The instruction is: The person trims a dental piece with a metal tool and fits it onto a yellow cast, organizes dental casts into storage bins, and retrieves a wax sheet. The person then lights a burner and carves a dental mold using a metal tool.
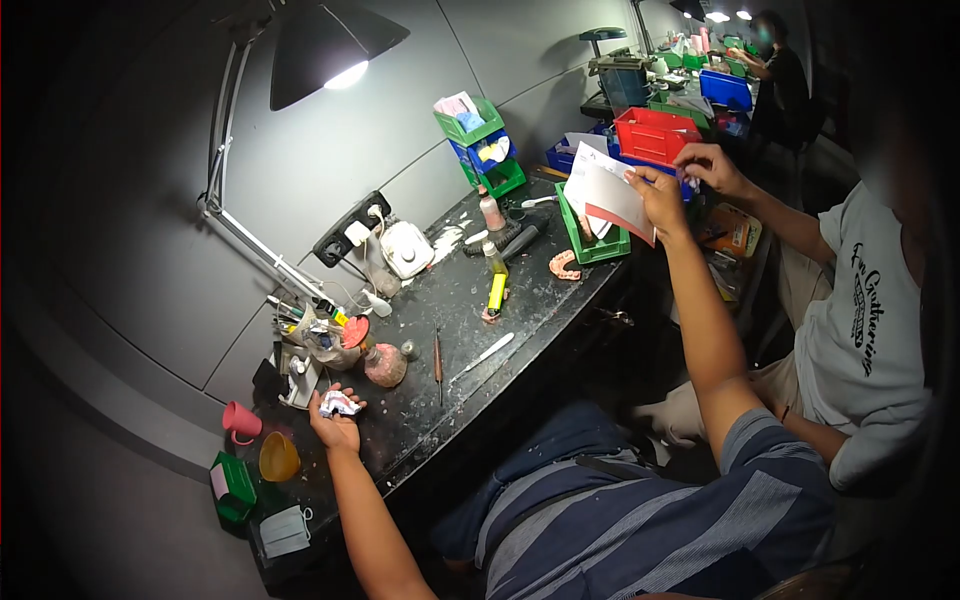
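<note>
My left hand (336, 428) is at the bench's left side, its fingers curled around a small crumpled white wrapping (340, 403) with pinkish patches; whatever lies inside is hidden. Stretched out to the right, my right hand (662, 203) pinches a paper slip (622, 200), white with a reddish lower edge. The slip hangs over a green bin (605, 247) and partly covers what is in it. On the bench beside that bin lies a pink horseshoe-shaped dental model (565, 266).
A co-worker's hand (712, 168) is raised just right of mine. The dark bench (400, 440) holds a brown-handled tool (437, 365), a white knife-like tool (492, 350), a yellow lighter (497, 293) and a round pink-stained jar (385, 365). A lamp (335, 55) hangs above.
</note>
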Demonstrator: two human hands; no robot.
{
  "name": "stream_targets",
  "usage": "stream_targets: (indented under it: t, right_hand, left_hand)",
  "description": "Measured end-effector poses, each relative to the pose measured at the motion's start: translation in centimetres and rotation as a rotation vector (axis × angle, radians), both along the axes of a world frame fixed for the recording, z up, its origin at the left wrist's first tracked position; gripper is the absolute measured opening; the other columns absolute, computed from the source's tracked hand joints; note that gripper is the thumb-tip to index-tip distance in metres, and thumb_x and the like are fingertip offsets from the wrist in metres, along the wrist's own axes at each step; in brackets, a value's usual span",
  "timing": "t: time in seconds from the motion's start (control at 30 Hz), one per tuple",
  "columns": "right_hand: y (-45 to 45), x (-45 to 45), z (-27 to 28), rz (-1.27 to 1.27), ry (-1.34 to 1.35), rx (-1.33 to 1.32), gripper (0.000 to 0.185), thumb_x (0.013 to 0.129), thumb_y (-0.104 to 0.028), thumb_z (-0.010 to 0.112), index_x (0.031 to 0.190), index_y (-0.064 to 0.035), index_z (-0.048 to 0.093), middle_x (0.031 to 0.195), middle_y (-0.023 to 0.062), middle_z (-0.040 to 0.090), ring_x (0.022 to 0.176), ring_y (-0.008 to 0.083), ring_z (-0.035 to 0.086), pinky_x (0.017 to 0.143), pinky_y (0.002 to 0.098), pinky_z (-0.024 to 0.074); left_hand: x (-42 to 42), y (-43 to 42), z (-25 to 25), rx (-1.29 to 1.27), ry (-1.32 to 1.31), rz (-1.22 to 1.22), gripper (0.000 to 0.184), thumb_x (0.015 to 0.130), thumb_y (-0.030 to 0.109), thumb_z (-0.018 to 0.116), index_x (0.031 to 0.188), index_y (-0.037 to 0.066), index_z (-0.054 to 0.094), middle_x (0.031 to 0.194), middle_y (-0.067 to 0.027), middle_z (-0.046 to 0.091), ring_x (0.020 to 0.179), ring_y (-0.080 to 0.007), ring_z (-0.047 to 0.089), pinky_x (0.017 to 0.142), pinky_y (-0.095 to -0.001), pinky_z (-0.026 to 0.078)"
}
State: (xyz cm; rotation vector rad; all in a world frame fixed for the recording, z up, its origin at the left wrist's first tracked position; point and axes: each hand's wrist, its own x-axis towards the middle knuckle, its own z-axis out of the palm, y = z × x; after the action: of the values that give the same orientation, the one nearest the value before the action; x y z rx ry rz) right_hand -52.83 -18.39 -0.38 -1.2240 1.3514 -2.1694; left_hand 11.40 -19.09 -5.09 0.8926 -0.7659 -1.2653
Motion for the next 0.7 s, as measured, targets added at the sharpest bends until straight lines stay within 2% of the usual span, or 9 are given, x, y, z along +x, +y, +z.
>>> stream_targets:
  t: [0.2,0.3,0.4,0.47,0.5,0.53,0.57,0.63,0.7]
  right_hand:
    - [-0.5,-0.3,-0.5,-0.021,0.104,0.039,0.018,0.088,-0.016,0.071,0.095,0.001,0.07,0.073,0.0046,0.067,0.061,0.0072,0.057,0.057,0.0233,0.0444]
    - [1.6,1.9,0.3,-0.344,0.441,0.131,0.028,0.086,-0.022,0.074,0.101,0.0013,0.068,0.066,0.015,0.067,0.055,0.0111,0.059,0.054,0.0247,0.0439]
    - [6.6,6.2,4.4,-0.261,0.508,0.258,0.018,0.089,-0.014,0.071,0.096,0.0008,0.065,0.062,0.0043,0.065,0.053,0.0037,0.052,0.049,0.0226,0.0379]
    - [6.6,8.1,3.1,-0.163,0.494,0.121,0.022,0.088,-0.025,0.073,0.088,-0.0036,0.068,0.055,0.0078,0.06,0.048,0.0079,0.051,0.048,0.0272,0.0408]
    - [6.8,9.6,2.6,-0.049,0.497,0.105,0.024,0.089,-0.025,0.072,0.083,-0.0022,0.068,0.057,0.0076,0.062,0.053,0.0063,0.053,0.05,0.0277,0.0423]
    - [8.4,12.0,3.7,0.146,0.47,0.352,0.027,0.09,-0.026,0.071,0.079,-0.0015,0.068,0.061,0.0068,0.064,0.058,0.0054,0.054,0.052,0.028,0.0435]
    - [7.2,13.9,0.6,0.371,0.344,0.141,0.024,0.091,-0.018,0.069,0.076,-0.0004,0.066,0.066,0.0005,0.064,0.061,0.003,0.051,0.051,0.0262,0.0407]
    - [9.7,18.3,-0.1,0.632,0.589,0.554,0.024,0.092,-0.023,0.068,0.08,-0.0022,0.07,0.068,0.0036,0.067,0.065,0.007,0.057,0.058,0.0279,0.0459]
    - [11.7,21.9,-2.5,0.984,0.721,0.666,0.022,0.086,-0.024,0.073,0.082,-0.0031,0.071,0.074,0.0069,0.069,0.069,0.0106,0.06,0.063,0.0303,0.0482]
  left_hand:
    - [0.3,-0.2,-0.3,0.001,0.014,-0.007,0.052,0.094,0.047,0.047,0.107,-0.001,0.06,0.087,-0.0171,0.065,0.073,-0.0293,0.063,0.066,-0.0469,0.053]
    - [0.4,-0.3,-0.5,-0.001,0.008,-0.004,0.052,0.093,0.047,0.047,0.107,-0.001,0.06,0.087,-0.017,0.065,0.073,-0.0294,0.063,0.066,-0.0468,0.053]
    - [0.4,-0.4,-0.4,0.003,0.009,0.003,0.052,0.093,0.047,0.047,0.107,-0.001,0.06,0.088,-0.0169,0.065,0.073,-0.0296,0.063,0.066,-0.0469,0.053]
    - [0.3,-0.3,-0.4,0.017,0.01,0.009,0.052,0.093,0.047,0.047,0.107,-0.001,0.06,0.088,-0.0169,0.065,0.074,-0.0298,0.063,0.066,-0.047,0.053]
    - [0.3,-0.2,-0.3,0.008,0.004,-0.003,0.052,0.094,0.047,0.047,0.107,-0.001,0.06,0.088,-0.0169,0.065,0.074,-0.03,0.063,0.066,-0.0472,0.053]
    - [0.3,-0.2,-0.3,0.0,-0.003,-0.012,0.052,0.094,0.047,0.047,0.108,-0.001,0.06,0.088,-0.0169,0.065,0.074,-0.0302,0.063,0.067,-0.0474,0.053]
    - [0.4,-0.2,-0.3,-0.005,-0.002,-0.018,0.052,0.094,0.047,0.046,0.108,-0.001,0.06,0.089,-0.0171,0.065,0.075,-0.0305,0.063,0.067,-0.0478,0.053]
    - [0.5,-0.2,-0.5,-0.002,0.008,-0.013,0.052,0.094,0.047,0.046,0.108,-0.001,0.06,0.089,-0.0174,0.065,0.075,-0.0305,0.064,0.067,-0.048,0.053]
    - [0.4,-0.1,-0.3,-0.003,0.002,-0.004,0.052,0.094,0.048,0.047,0.108,-0.001,0.061,0.088,-0.017,0.066,0.075,-0.0301,0.064,0.067,-0.048,0.054]
